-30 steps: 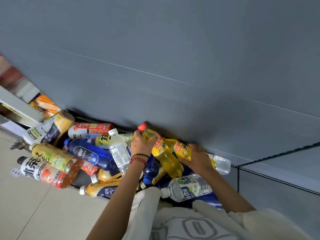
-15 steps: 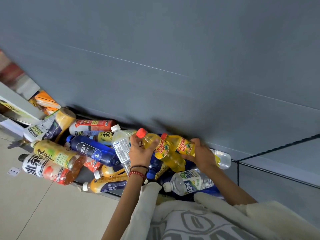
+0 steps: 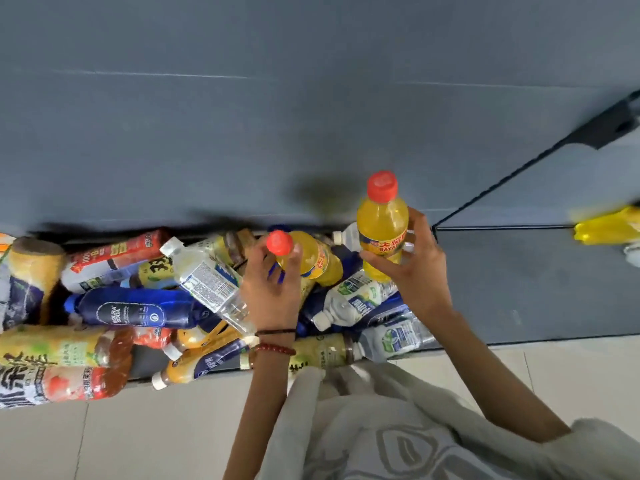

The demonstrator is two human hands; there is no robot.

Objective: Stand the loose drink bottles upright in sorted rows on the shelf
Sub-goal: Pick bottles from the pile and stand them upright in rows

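Right hand (image 3: 410, 271) grips a yellow plastic juice bottle with a red cap (image 3: 382, 233) round its label, upright; left hand (image 3: 273, 292) holds a matching yellow red-capped bottle (image 3: 317, 259) by the neck, tilted. Beneath both hands lies the heap of loose mixed bottles (image 3: 138, 306). The step seems to be pulling out one sort; next, both need standing on the bare grey shelf floor (image 3: 519, 289) just right of the right hand

light even, soft, fairly bright; source unseen | shadows: soft dark patch on grey panel (image 3: 207, 150) behind upright bottle (image 3: 382, 233), dark band along top of pile (image 3: 138, 308) | blur: yellow object (image 3: 606, 226) at right edge smeared | distortion: left edge stretched | centre sharp
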